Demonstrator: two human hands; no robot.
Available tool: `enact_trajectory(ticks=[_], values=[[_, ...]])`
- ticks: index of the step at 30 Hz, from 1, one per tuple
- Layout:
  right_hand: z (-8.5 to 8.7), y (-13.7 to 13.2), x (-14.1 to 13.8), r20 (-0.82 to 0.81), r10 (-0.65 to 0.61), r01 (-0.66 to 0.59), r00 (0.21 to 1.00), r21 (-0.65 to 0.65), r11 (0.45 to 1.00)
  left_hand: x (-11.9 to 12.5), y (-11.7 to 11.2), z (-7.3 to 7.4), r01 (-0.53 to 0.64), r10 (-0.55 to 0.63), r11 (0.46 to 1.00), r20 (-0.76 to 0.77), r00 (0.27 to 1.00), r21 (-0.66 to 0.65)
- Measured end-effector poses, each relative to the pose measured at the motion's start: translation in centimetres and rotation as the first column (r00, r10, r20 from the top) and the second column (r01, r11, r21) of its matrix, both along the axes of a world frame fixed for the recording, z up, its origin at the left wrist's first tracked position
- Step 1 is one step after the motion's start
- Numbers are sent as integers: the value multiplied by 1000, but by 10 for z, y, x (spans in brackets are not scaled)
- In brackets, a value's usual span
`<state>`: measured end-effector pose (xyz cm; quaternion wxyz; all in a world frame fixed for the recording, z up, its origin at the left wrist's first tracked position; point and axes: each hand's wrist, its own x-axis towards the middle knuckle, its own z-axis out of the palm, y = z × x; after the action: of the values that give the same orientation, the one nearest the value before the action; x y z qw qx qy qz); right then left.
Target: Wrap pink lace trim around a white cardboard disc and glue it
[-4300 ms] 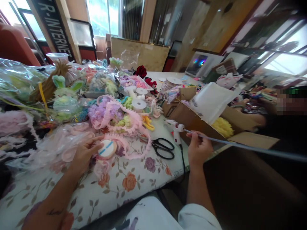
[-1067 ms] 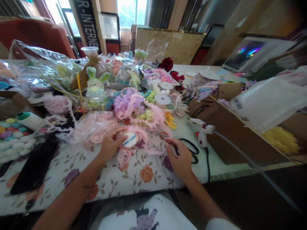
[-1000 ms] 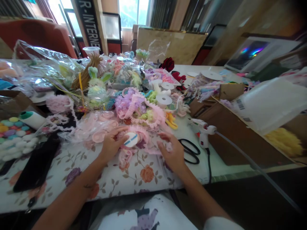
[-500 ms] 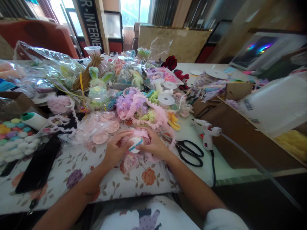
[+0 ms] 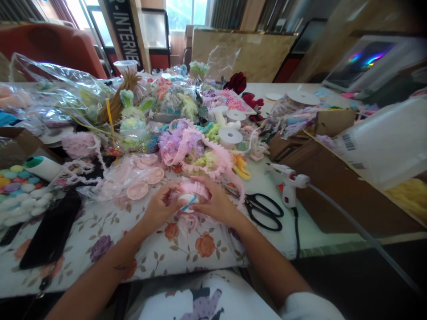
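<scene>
Both hands hold a pink ruffled lace piece (image 5: 195,188) just above the flowered cloth. A white round disc (image 5: 187,198) with a blue stripe faces me at its centre. My left hand (image 5: 163,204) grips the left side, its thumb on the disc's edge. On the other side my right hand (image 5: 216,202) curls its fingers round the ruffle, with the thumb near the stripe. Pale pink strands (image 5: 189,222) hang below the disc. The far side of the piece is hidden. Black-handled scissors (image 5: 265,212) lie right of my right hand.
A white glue gun (image 5: 289,186) with a cord stands at the right beside a cardboard box (image 5: 333,191). Pink ruffled trim (image 5: 220,160), white spools (image 5: 230,136) and bagged pink discs (image 5: 137,191) lie beyond my hands. A black phone (image 5: 50,233) rests at left.
The lace piece has turned slightly in my hands, so its striped disc looks narrower and more of the ruffle shows above. Both hands keep their hold. The camera view has shifted slightly.
</scene>
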<state>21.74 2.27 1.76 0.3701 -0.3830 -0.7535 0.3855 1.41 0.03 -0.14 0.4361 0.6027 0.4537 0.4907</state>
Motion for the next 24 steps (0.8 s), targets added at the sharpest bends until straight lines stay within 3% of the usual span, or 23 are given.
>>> enact_trajectory(ticks=[7, 10, 12, 14, 16, 20, 24], values=[[-2, 8, 5, -17, -218, 219, 976, 102, 970, -1, 0, 0, -122, 126, 991, -69, 990, 56], [0, 5, 3, -84, -272, 285, 959, 265, 921, -2, 0, -3, -153, 164, 983, -117, 980, 98], [3, -1, -2, -103, -293, 309, 950, 422, 852, -2, -1, -3, -165, 180, 980, -134, 975, 113], [4, -10, -9, -69, -269, 260, 961, 566, 783, -2, -1, -4, -177, 190, 978, -128, 973, 110], [2, -19, -17, 27, -166, 108, 986, 649, 753, -2, -1, -5, -187, 195, 978, -96, 976, 90], [-5, -31, -32, 253, 30, -195, 967, 660, 725, -1, -1, -7, -186, 186, 982, 18, 982, 26], [-5, -31, -35, 280, 39, -220, 959, 650, 727, 1, -1, -5, -203, 202, 979, 56, 978, 10]])
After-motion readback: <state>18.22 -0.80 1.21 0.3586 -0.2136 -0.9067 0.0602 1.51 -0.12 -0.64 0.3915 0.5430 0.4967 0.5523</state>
